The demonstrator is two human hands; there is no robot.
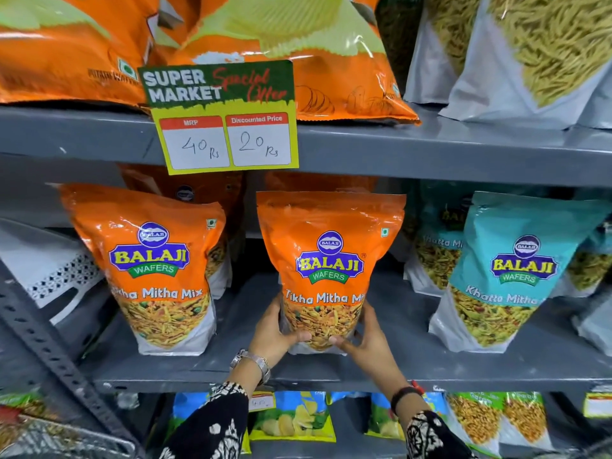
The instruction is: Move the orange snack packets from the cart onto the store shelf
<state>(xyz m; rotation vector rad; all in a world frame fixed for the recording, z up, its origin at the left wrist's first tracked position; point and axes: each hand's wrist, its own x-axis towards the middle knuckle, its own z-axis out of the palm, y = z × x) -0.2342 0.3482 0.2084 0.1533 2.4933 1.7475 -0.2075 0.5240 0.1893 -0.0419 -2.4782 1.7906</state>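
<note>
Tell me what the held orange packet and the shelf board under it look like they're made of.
Orange packet: glossy plastic film, judging by its glare streaks and wrinkles; the lower window looks clear. Shelf board: probably grey painted metal, matte and scuffed, like the perforated upright.

The scene is evenly and brightly lit from above. White glare is thrown across the glossy orange packet (331, 260) and the chips bags (265, 44) overhead. Shadow is cast beneath the shelf (430, 150). Edges are bent by wide-angle distortion, and corners are blurred.
</note>
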